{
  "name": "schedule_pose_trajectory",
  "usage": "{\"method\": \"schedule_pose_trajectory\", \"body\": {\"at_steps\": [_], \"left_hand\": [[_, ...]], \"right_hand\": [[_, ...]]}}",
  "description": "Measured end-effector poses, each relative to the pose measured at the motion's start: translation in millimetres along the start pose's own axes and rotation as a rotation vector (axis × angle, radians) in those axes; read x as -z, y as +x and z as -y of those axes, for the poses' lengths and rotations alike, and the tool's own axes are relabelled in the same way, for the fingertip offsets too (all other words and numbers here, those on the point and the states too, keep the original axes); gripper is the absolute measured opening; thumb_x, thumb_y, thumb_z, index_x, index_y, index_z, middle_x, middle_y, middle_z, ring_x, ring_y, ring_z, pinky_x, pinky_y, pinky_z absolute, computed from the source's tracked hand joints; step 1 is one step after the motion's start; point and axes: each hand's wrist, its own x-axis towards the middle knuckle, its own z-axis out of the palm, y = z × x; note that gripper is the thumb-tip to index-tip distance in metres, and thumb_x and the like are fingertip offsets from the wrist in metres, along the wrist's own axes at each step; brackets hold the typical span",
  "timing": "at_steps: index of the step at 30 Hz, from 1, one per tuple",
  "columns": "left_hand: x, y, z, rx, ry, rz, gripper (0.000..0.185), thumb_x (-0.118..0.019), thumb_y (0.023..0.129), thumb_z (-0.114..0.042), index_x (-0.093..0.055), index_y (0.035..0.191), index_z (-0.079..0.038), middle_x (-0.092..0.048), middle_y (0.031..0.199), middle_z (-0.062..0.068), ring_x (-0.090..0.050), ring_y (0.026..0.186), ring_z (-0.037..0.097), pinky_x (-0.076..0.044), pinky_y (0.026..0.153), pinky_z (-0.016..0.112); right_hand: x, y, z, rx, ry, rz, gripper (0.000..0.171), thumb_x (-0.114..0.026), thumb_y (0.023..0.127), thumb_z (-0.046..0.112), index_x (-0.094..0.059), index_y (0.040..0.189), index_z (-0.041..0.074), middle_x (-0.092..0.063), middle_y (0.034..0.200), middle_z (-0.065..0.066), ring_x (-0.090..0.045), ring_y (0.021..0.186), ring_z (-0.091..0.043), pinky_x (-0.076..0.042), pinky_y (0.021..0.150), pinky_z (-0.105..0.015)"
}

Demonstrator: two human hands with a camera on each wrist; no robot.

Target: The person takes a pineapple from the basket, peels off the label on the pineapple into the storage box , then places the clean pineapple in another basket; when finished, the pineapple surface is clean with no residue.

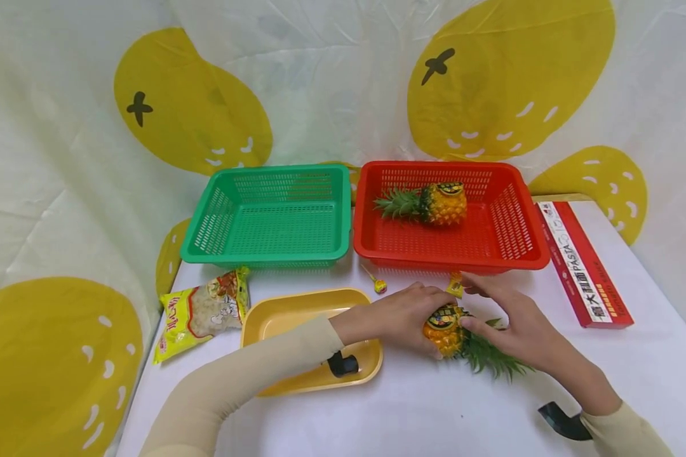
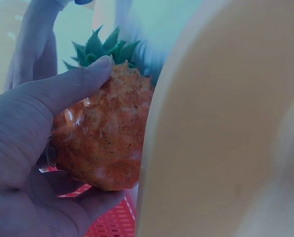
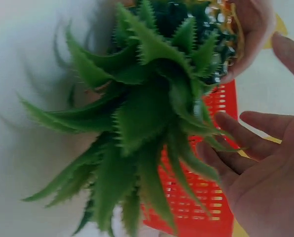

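Note:
My left hand (image 1: pixel 403 315) grips the body of a small pineapple (image 1: pixel 443 339) lying on the white table, its leafy crown pointing right. In the left wrist view, the thumb lies along the pineapple (image 2: pixel 112 133) while fingers curl beneath it. My right hand (image 1: pixel 520 324) is at the crown; the right wrist view shows its fingers (image 3: pixel 250 143) spread beside the green leaves (image 3: pixel 142 113), holding nothing. A small yellow packet (image 1: pixel 455 284) lies just beyond the pineapple, close to my right fingertips. A second pineapple (image 1: pixel 447 204) lies on its side in the red basket (image 1: pixel 503 244).
A green basket (image 1: pixel 286 231) stands left of the red one. Nearer me are a yellow tray (image 1: pixel 263 314), partly under my left forearm, and a yellow printed bag (image 1: pixel 206 311). A lollipop (image 1: pixel 380 285) lies before the baskets. A red pasta box (image 1: pixel 585 266) lies at the right.

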Motion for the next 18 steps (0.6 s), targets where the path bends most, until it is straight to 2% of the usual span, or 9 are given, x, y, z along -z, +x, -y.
{"method": "schedule_pose_trajectory", "body": {"at_steps": [2, 4, 10, 18], "left_hand": [[-0.7, 0.0, 0.1, -0.002, 0.004, -0.002, 0.091, -0.09, 0.082, -0.05, -0.048, 0.155, -0.016, -0.055, 0.146, -0.004, -0.047, 0.122, 0.008, -0.035, 0.103, 0.017], [-1.0, -0.1, 0.0, -0.005, 0.004, -0.006, 0.092, -0.09, 0.082, -0.05, -0.048, 0.156, -0.015, -0.054, 0.147, -0.004, -0.047, 0.122, 0.009, -0.035, 0.103, 0.017], [-2.0, -0.4, 0.4, -0.003, -0.006, -0.012, 0.094, -0.09, 0.082, -0.051, -0.047, 0.157, -0.015, -0.055, 0.147, -0.004, -0.047, 0.123, 0.01, -0.035, 0.103, 0.017], [-3.4, -1.3, 1.3, -0.013, -0.009, -0.015, 0.094, -0.09, 0.083, -0.05, -0.045, 0.158, -0.015, -0.052, 0.152, -0.001, -0.045, 0.13, 0.011, -0.032, 0.108, 0.019]], "right_hand": [[-2, -1, -1, -0.003, 0.015, 0.035, 0.083, -0.085, 0.092, 0.023, -0.042, 0.163, 0.02, -0.063, 0.142, -0.005, -0.059, 0.128, -0.029, -0.052, 0.095, -0.062], [-4, -2, -1, -0.008, 0.039, 0.071, 0.082, -0.082, 0.094, 0.025, -0.04, 0.164, 0.017, -0.06, 0.144, -0.009, -0.057, 0.129, -0.034, -0.051, 0.095, -0.066], [-11, -7, -3, -0.054, 0.054, 0.143, 0.082, -0.08, 0.096, 0.035, -0.039, 0.163, 0.014, -0.057, 0.147, -0.011, -0.061, 0.126, -0.038, -0.052, 0.095, -0.064], [-16, -13, -8, -0.09, 0.036, 0.174, 0.084, -0.078, 0.097, 0.039, -0.038, 0.162, 0.004, -0.058, 0.146, -0.015, -0.063, 0.122, -0.037, -0.053, 0.095, -0.063]]}}
